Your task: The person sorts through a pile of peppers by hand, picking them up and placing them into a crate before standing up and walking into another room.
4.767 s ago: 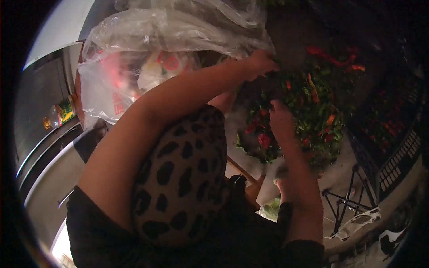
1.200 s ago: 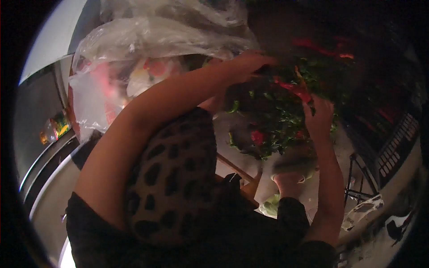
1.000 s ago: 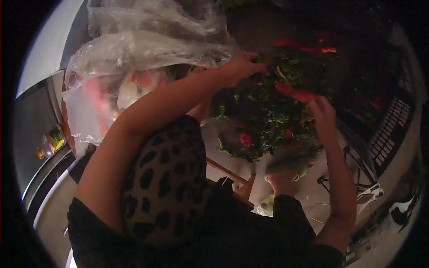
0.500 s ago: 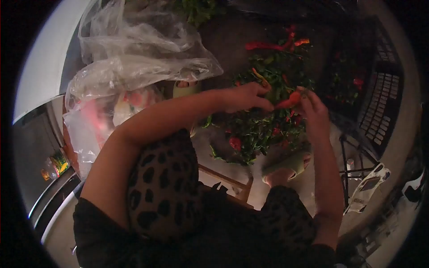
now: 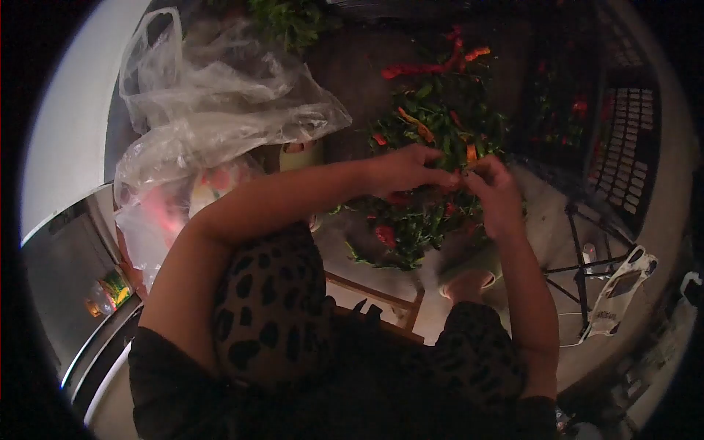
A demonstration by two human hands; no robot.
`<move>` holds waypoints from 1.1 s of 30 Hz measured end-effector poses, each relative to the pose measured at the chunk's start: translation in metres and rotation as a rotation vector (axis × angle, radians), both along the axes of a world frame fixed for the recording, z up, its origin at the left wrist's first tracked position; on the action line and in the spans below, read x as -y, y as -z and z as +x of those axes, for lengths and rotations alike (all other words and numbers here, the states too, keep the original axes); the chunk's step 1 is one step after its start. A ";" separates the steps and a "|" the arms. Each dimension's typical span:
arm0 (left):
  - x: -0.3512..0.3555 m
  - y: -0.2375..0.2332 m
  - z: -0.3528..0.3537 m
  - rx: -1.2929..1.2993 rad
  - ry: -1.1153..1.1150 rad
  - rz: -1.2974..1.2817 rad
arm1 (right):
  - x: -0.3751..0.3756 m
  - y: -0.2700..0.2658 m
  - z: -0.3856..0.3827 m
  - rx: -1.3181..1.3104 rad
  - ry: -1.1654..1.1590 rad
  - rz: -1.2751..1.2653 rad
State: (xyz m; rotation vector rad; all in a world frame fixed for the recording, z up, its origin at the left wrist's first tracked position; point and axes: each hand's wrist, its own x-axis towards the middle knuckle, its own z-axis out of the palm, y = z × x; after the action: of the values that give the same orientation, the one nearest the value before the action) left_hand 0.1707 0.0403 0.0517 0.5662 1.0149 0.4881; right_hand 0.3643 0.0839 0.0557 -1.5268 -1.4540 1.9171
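Note:
My left hand reaches in from the left, its fingertips meeting those of my right hand over a pile of greens. Both hands are closed at the fingertips around a small red pepper, mostly covered by the fingers. An orange-yellow strip of pepper shows just above the right fingertips. Below and around the hands spreads the heap of cut green leaves and stems, with a crumpled red pepper at its lower left. Long red peppers lie at its far side.
A clear plastic bag with red-and-white contents slumps at the left. Leafy greens lie at the far edge. A slotted dark crate stands at the right, beside a thin black rack. A sandalled foot is close below the pile.
My hands have come together at the fingertips. The red pepper, plainly visible in the right fingers before, is now mostly hidden. The view has shifted slightly.

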 end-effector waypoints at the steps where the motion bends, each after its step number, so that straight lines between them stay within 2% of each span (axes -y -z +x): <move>1: 0.000 -0.003 0.001 -0.002 -0.002 0.035 | 0.003 -0.002 -0.001 0.013 -0.003 0.104; 4: 0.003 0.000 0.008 -0.051 -0.065 0.139 | 0.013 -0.008 -0.006 0.093 -0.020 0.366; 7: 0.013 0.023 0.018 -0.015 -0.170 0.096 | 0.019 -0.008 -0.012 0.202 -0.051 0.535; 10: 0.013 0.008 0.023 -0.042 -0.233 -0.005 | 0.023 -0.002 -0.013 0.220 -0.085 0.707; 13: 0.014 0.016 0.025 -0.032 -0.212 -0.159 | 0.024 0.010 -0.010 0.255 -0.163 0.865; 15: 0.011 0.000 0.026 -0.054 -0.257 -0.222 | 0.024 0.010 -0.012 0.280 -0.202 0.976; 18: 0.013 -0.002 0.030 -0.030 -0.319 -0.260 | 0.024 0.010 -0.011 0.263 -0.232 1.023; 21: 0.013 -0.010 0.031 -0.001 -0.346 -0.233 | 0.024 0.016 -0.008 0.218 -0.168 0.982; 24: 0.009 -0.002 0.024 -0.103 -0.228 -0.068 | 0.018 0.004 -0.010 0.066 0.065 0.474; 27: 0.007 0.004 0.022 -0.202 -0.166 0.160 | 0.012 -0.007 -0.011 0.077 0.021 0.550; 31: 0.007 0.005 0.019 -0.282 -0.115 0.384 | 0.009 -0.007 -0.010 0.070 0.022 0.442; 33: 0.007 -0.002 0.017 -0.260 -0.082 0.402 | 0.010 -0.001 -0.010 0.013 0.058 0.349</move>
State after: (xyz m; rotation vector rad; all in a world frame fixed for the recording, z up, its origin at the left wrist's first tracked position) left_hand 0.1873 0.0334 0.0532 0.9678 1.1980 0.7119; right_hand 0.3547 0.0741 0.0566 -1.4029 -1.6279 1.5239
